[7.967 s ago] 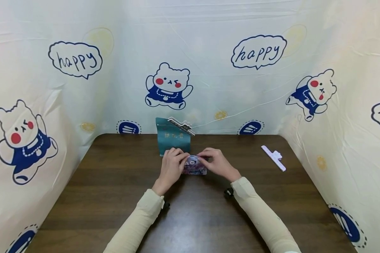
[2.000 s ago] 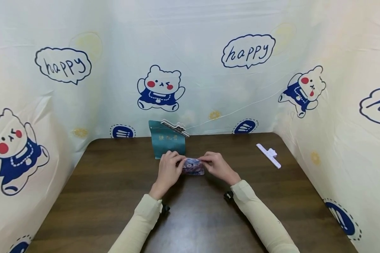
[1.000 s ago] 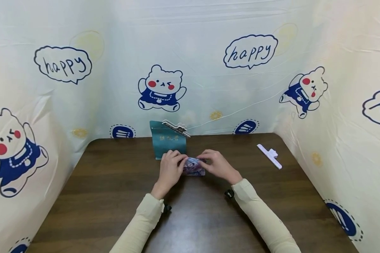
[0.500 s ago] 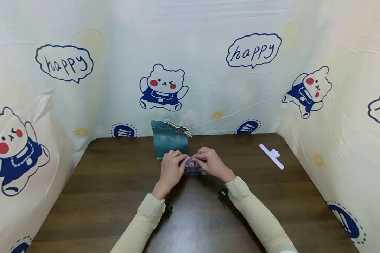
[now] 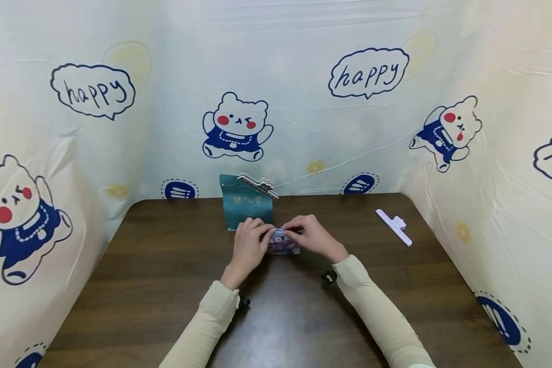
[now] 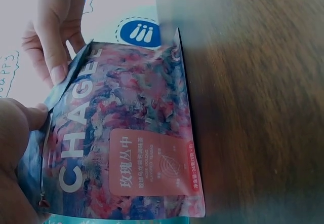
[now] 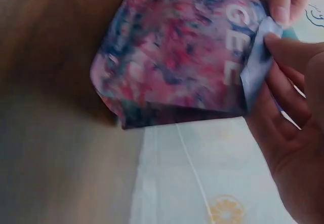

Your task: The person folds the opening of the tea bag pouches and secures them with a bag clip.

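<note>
A pink, blue and purple tea pouch [image 5: 283, 246] marked CHAGEE stands on the table between both hands. In the left wrist view the same pouch [image 6: 136, 102] shows a pink label, and a narrow strip along its top is folded over. My left hand [image 5: 248, 246] pinches the left end of that fold between thumb and fingers. At the other end my right hand [image 5: 315, 237] pinches the fold, with the thumb on the near side. The right wrist view shows the folded flap [image 7: 259, 64] under my right thumb. The pouch's back is hidden.
Behind my left hand a teal pouch [image 5: 247, 212] stands upright, with a black-and-white clip [image 5: 259, 186] slanted across its top corner. A lilac-white clip [image 5: 394, 228] lies at the right of the brown table [image 5: 165, 286]. A printed curtain [image 5: 294, 117] surrounds the table.
My right hand has slid inward along the pouch's top edge, then slightly back right. The left hand keeps its hold. The head view has shifted a little.
</note>
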{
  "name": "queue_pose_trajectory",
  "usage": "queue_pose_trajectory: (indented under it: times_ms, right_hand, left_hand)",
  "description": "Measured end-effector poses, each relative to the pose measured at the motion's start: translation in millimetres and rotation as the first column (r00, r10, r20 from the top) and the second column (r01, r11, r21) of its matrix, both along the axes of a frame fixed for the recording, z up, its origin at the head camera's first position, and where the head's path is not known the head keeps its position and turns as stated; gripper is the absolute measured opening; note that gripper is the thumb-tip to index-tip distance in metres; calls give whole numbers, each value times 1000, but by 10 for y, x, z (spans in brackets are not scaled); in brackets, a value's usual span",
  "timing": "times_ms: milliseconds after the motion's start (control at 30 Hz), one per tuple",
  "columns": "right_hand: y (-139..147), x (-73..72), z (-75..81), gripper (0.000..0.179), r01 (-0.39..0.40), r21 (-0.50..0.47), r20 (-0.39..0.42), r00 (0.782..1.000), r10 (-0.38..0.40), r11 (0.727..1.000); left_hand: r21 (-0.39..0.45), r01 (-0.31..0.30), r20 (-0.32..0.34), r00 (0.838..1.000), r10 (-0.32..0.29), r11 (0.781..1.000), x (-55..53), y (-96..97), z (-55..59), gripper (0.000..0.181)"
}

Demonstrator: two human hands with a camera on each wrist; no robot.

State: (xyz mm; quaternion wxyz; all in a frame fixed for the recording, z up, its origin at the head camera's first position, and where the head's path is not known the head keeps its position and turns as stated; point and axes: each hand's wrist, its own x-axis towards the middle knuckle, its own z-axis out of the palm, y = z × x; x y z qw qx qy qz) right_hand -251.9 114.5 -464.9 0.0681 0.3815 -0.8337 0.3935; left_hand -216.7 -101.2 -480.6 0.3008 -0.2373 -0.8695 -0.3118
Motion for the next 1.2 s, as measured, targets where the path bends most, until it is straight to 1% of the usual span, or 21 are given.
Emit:
queue_pose_trajectory:
  times_ms: [167, 233, 300, 500, 600, 700, 833, 933, 1067, 1200]
  right_hand:
    - [-23, 9, -88, 13, 39, 2, -112, 993, -39, 999]
    - [-25, 11, -109, 12, 51, -12, -134, 990, -53, 999]
    - [-20, 13, -115, 12, 50, -32, -123, 991, -54, 998]
    - [55, 38, -101, 13, 25, -69, -5, 1000, -25, 997]
    - [106, 47, -127, 13, 28, -80, 29, 999, -26, 996]
    - [132, 43, -175, 12, 30, -84, 19, 999, -29, 996]
    - [134, 31, -226, 12, 38, -80, -32, 999, -41, 996]
    - [135, 24, -225, 11, 47, -77, -53, 997, -52, 996]
    - [154, 12, -181, 13, 34, -42, -42, 998, -36, 999]
    - [199, 12, -110, 24, 3, 14, -5, 1000, -3, 1000]
  left_hand:
    - [-3, 5, 7, 1000, -5, 1000, 13, 12, -7, 10]
    - [-3, 7, 8, 1000, -7, 1000, 15, 17, -13, 10]
    - [-2, 8, 7, 1000, -8, 1000, 15, 16, -21, 10]
    - [4, 6, 7, 1000, -6, 1000, 11, 3, -36, 10]
    - [4, 0, 2, 1000, 0, 1000, 12, 6, -50, 9]
    - [6, -4, 2, 1000, 4, 1000, 23, 17, -60, 9]
    - [8, 1, 2, 1000, -1, 1000, 37, 35, -61, 9]
    - [11, 6, -6, 1000, -6, 1000, 32, 40, -52, 8]
    - [11, 13, -10, 1000, -13, 1000, 18, 26, -35, 8]
    - [10, 15, -9, 1000, -14, 1000, -12, 11, -31, 10]
